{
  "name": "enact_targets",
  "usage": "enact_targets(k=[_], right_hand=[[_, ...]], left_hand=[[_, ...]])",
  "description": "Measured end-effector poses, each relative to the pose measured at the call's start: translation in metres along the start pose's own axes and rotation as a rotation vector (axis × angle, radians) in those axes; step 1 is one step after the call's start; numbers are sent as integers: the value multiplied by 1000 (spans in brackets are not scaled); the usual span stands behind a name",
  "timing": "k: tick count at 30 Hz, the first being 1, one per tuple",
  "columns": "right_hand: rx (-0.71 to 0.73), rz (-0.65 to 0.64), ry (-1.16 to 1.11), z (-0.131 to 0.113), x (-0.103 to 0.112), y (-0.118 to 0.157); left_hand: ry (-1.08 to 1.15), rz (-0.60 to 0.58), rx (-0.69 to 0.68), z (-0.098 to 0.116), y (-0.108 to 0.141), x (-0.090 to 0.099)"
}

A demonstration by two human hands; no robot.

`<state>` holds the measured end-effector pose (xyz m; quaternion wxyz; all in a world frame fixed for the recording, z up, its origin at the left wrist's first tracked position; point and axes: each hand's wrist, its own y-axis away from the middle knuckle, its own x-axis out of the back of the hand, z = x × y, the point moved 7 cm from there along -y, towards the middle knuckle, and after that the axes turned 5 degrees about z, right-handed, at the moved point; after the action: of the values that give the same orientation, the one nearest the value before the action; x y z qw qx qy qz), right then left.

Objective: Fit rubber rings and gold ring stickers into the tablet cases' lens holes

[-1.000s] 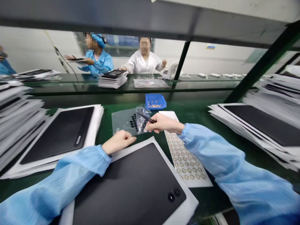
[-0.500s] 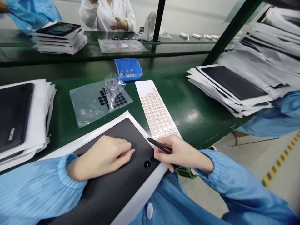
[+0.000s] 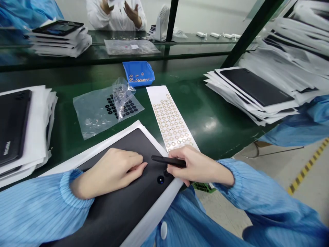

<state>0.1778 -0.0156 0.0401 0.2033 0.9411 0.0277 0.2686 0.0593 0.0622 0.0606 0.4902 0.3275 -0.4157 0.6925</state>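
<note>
Black tweezers [image 3: 164, 160] are gripped in the right hand [image 3: 197, 165], tips held over the black tablet back [image 3: 115, 212], just above its camera lens [image 3: 160, 179]. The left hand [image 3: 110, 173] is laid open on that back. A wordmark [image 3: 7, 148] reading roughly "SAMSUNG" is seen on the stacked tablet [image 3: 12, 127] left of it.

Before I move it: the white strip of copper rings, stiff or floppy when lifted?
Likely floppy and light: it looks like a thin white backing strip lying flat on the glossy green bench. Its low edge may be hard for fingers to pinch, so it could slide first. The copper-coloured rings probably stay stuck on.
</note>
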Motion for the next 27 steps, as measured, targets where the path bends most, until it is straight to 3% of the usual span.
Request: enact_targets(k=[7,11,13,16,18,22,27], right_hand=[[142,86,280,-17,8,-5],[208,71,22,-9,9,-2],[227,184,-221,0,17,2],[272,535,-460,18,31,15],[289,678,-550,28,28,24],[404,655,-658,32,6,32],[484,588,-708,28,-8,36]], left_hand=[[18,-14,2,-2,-1,0],[-41,48,-84,7,1,3],[-32,64,-103,13,3,3],[9,17,-141,26,5,-1],[-5,-38,-162,31,6,-5],[-36,-115,-147,31,7,-12],[-20,-107,-157,30,8,-13]])
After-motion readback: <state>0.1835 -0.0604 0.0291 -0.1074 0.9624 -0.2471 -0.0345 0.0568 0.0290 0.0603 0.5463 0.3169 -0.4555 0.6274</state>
